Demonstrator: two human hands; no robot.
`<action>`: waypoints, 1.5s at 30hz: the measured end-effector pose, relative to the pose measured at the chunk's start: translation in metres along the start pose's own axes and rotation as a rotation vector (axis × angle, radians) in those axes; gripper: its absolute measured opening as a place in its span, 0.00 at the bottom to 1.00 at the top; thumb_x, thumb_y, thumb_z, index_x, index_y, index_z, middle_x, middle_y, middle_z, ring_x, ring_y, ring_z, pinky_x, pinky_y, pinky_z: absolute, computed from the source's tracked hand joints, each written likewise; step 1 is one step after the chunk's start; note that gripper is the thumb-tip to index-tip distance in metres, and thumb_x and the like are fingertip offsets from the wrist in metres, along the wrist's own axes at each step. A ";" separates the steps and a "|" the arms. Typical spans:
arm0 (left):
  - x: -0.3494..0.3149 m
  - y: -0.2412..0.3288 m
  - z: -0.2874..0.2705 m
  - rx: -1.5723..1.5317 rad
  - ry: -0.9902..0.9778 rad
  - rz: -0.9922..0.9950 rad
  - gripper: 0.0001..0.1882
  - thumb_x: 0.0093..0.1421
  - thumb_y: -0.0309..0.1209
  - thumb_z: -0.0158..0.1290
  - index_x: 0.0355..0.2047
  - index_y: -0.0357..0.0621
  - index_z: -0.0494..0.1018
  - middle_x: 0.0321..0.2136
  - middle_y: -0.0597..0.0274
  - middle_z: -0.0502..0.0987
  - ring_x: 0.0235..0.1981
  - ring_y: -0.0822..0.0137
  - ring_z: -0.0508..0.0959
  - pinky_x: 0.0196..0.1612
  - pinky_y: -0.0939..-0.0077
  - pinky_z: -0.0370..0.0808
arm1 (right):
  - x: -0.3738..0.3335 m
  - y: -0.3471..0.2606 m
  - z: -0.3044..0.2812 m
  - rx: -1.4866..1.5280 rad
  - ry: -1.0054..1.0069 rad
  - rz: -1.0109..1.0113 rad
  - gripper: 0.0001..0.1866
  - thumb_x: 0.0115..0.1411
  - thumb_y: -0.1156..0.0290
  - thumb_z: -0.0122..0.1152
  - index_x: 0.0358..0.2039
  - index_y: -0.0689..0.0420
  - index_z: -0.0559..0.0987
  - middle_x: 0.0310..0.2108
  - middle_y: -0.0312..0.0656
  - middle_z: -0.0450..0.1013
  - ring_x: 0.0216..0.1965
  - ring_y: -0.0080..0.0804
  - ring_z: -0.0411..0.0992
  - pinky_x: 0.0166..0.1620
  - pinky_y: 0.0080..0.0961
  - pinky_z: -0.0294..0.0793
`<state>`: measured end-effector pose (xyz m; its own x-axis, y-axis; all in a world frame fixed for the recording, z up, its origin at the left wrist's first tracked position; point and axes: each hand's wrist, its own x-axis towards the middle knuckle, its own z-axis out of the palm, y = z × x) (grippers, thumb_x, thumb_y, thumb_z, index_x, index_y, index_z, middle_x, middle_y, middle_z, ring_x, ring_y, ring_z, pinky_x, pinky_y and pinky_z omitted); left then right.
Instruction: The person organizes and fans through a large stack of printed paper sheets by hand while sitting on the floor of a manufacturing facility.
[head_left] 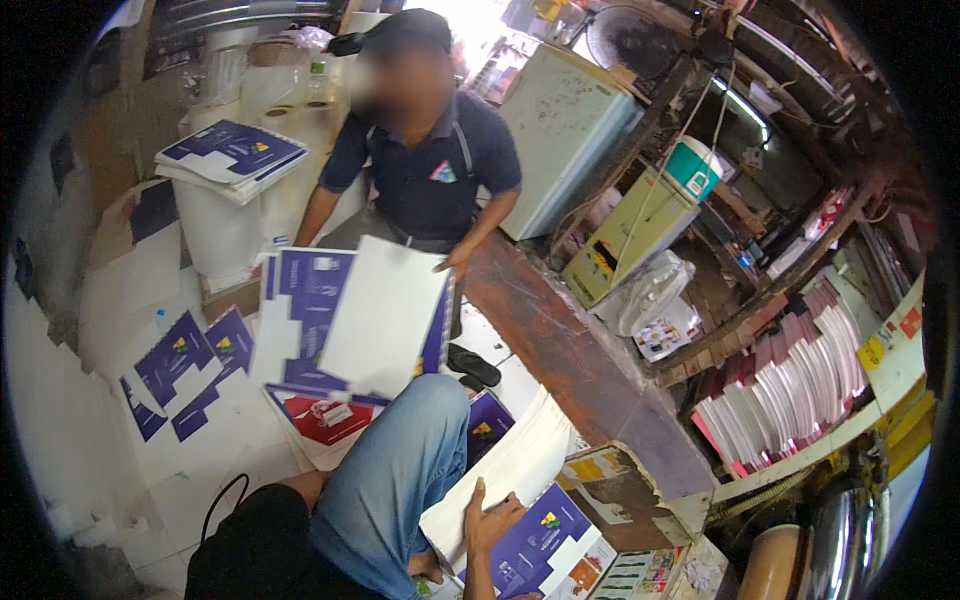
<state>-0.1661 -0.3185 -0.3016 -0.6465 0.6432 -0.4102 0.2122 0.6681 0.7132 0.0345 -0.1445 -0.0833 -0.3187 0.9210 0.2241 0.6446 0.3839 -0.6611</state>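
Note:
My right hand is closed on the lower edge of a thick stack of white sheets, which is tilted and bends away from it. Under and beside the stack lies a purple and white printed sheet. A raised knee in blue jeans stands left of the stack. Behind that knee a short piece of bare arm shows next to a black sleeve; my left hand is hidden. Across from me, another person holds a white board with purple printed sheets behind it.
More purple printed sheets lie on the floor at left. A red printed sheet is near the knee. Printed sheets top a white drum. A worn carton, a shelf of stacked booklets and a metal roller stand at right.

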 end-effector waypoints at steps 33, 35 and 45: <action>-0.010 0.275 0.007 -0.099 0.111 0.237 0.68 0.47 0.74 0.56 0.67 0.25 0.47 0.56 0.26 0.68 0.58 0.37 0.72 0.61 0.48 0.68 | 0.053 0.033 -0.006 0.175 -0.276 0.309 0.38 0.53 0.53 0.73 0.47 0.78 0.72 0.34 0.57 0.77 0.31 0.51 0.77 0.35 0.37 0.81; -0.027 0.279 0.001 0.093 0.181 0.263 0.67 0.47 0.73 0.56 0.66 0.25 0.49 0.55 0.28 0.69 0.55 0.37 0.74 0.58 0.46 0.70 | 0.053 0.048 -0.006 0.240 -0.355 0.250 0.32 0.50 0.61 0.77 0.43 0.77 0.74 0.31 0.52 0.77 0.26 0.43 0.78 0.29 0.32 0.81; 0.006 0.225 -0.025 0.132 0.111 0.275 0.75 0.38 0.78 0.59 0.67 0.26 0.48 0.63 0.30 0.60 0.65 0.35 0.62 0.66 0.40 0.61 | 0.043 0.030 0.022 -0.035 -0.443 0.260 0.54 0.21 0.47 0.90 0.45 0.66 0.72 0.36 0.50 0.76 0.39 0.43 0.77 0.44 0.41 0.80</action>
<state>-0.1410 -0.1736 -0.1296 -0.6262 0.7665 -0.1427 0.4788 0.5225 0.7055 0.0248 -0.0946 -0.1087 -0.4036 0.8727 -0.2746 0.7623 0.1548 -0.6284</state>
